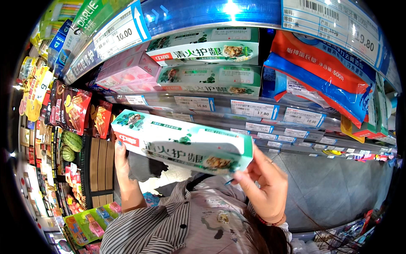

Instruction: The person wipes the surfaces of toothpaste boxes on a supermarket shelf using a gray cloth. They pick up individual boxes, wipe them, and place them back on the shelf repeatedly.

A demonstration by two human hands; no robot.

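Between my two hands is a long green-and-white toothpaste box (pixel 182 143), with a tiger and green leaves printed on its sides. My left hand (pixel 122 162) grips its left end, the thumb on the front face and the other fingers hidden behind. At the other end, my right hand (pixel 263 184) holds the lower corner between thumb and fingers. The box tilts down to the right, in front of the shelf. Two matching toothpaste boxes (pixel 206 47) lie stacked on the shelf just beyond it. Pink toothpaste boxes (pixel 127 71) are beside that stack on the left.
A red-and-blue plastic bag (pixel 320 70) juts over the shelf edge at right. Price tags (pixel 253 109) line the shelf fronts. Dark snack pouches (pixel 68 108) hang at left, near watermelons (pixel 72 141). A green tray (pixel 90 223) of small packs stands lower left. Grey floor tiles (pixel 333 187) spread below.
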